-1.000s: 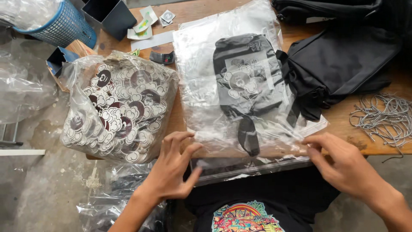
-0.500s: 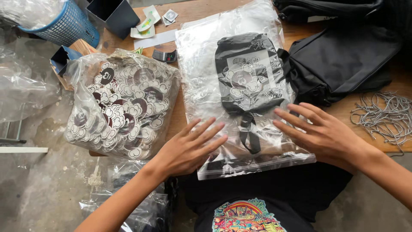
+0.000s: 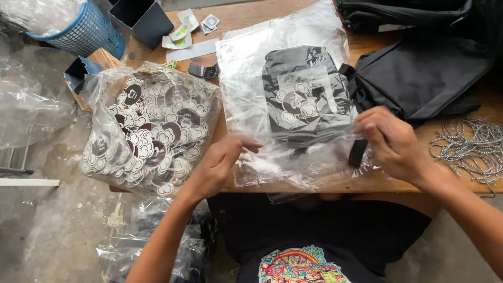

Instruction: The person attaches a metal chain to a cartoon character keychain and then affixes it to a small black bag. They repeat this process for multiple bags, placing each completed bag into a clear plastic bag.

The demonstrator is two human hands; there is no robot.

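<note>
A clear plastic bag (image 3: 246, 73) lies flat on the wooden table (image 3: 246, 15). Inside it is a folded black bag (image 3: 306, 97) with a printed card of cloud-shaped figures on top. My left hand (image 3: 222, 160) pinches the plastic at the bag's lower left. My right hand (image 3: 390, 141) is closed on the plastic at the lower right, beside a black strap end (image 3: 358, 152). The near end of the plastic is crumpled between my hands.
A big clear sack of round cloud-edged patches (image 3: 149, 131) sits left of the bag. More black bags (image 3: 424, 73) and grey ball chains (image 3: 469, 149) lie to the right. A blue basket (image 3: 86, 31), black boxes (image 3: 144, 18) and a small black device (image 3: 203, 71) stand further back.
Both hands lay flat with spread fingers on the plastic bag before. Now their fingers have closed on the bag's near end, and the plastic there is bunched up.
</note>
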